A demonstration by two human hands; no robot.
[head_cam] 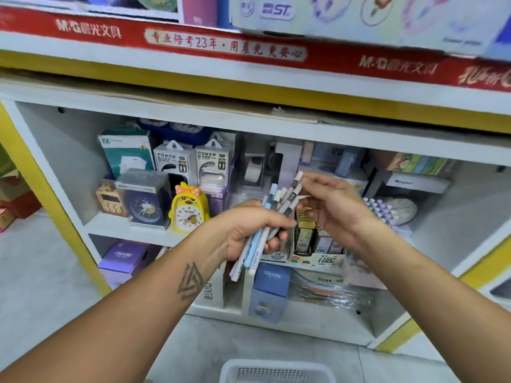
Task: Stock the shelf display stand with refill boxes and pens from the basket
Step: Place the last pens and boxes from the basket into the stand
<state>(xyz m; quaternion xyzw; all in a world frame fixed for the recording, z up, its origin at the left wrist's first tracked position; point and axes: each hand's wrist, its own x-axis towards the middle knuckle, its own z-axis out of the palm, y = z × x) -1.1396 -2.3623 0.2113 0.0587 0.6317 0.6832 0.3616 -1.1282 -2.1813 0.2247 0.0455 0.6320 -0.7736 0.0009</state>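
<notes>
My left hand [250, 230] grips a bundle of several pastel pens [257, 244], white, blue and lilac, tilted up to the right in front of the shelf. My right hand [329, 205] pinches the top of one grey-white pen [293, 189] in that bundle. Behind both hands stands the display stand [318, 258], with several refill boxes [304, 239] upright in its slots; my hands partly hide it. The rim of the white basket [276, 367] shows at the bottom edge of the view.
The white shelf unit holds a yellow chick alarm clock [189, 208], a blue clock box [146, 200], power bank boxes [193, 161], a tape dispenser [253, 170] and purple and blue boxes [272, 288] below. A red banner shelf [221, 45] overhangs above. Grey floor lies in front.
</notes>
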